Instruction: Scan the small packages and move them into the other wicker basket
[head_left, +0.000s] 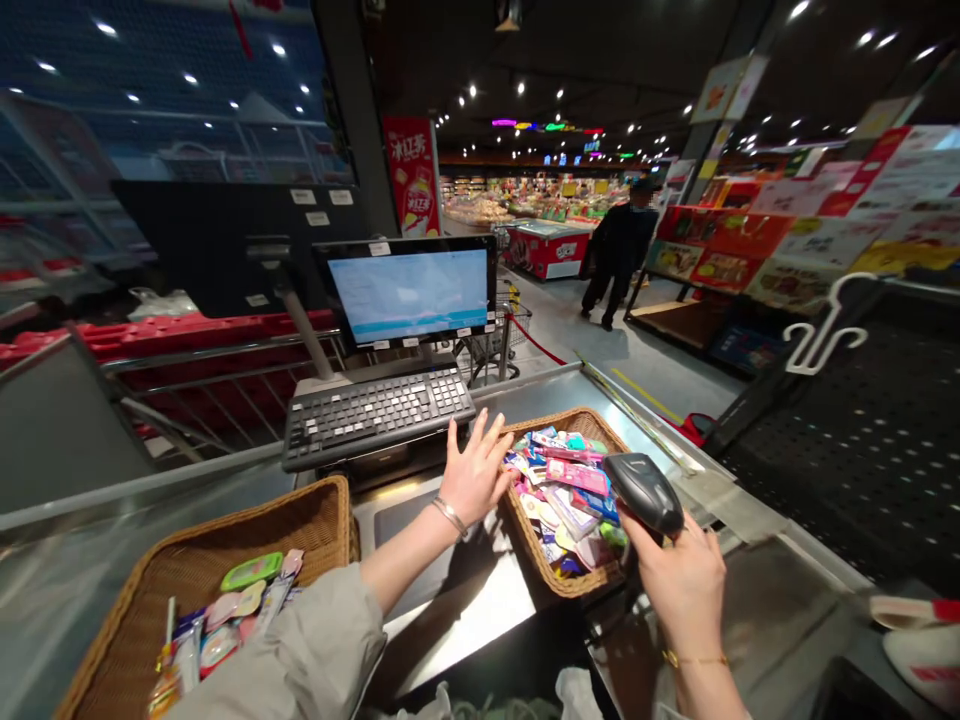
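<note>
Hovering open, the left hand (474, 478) is held beside packets (574, 478) — judged light, slippery, best pinched edgewise — with the scanner (643, 490) clasped in the right hand (686, 585).

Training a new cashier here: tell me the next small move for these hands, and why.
Likely best: lower the open left hand onto one of the packets in the fuller basket and pick it up. That hand hovers empty at the basket's rim, and the right hand holds the scanner beside them.
</note>
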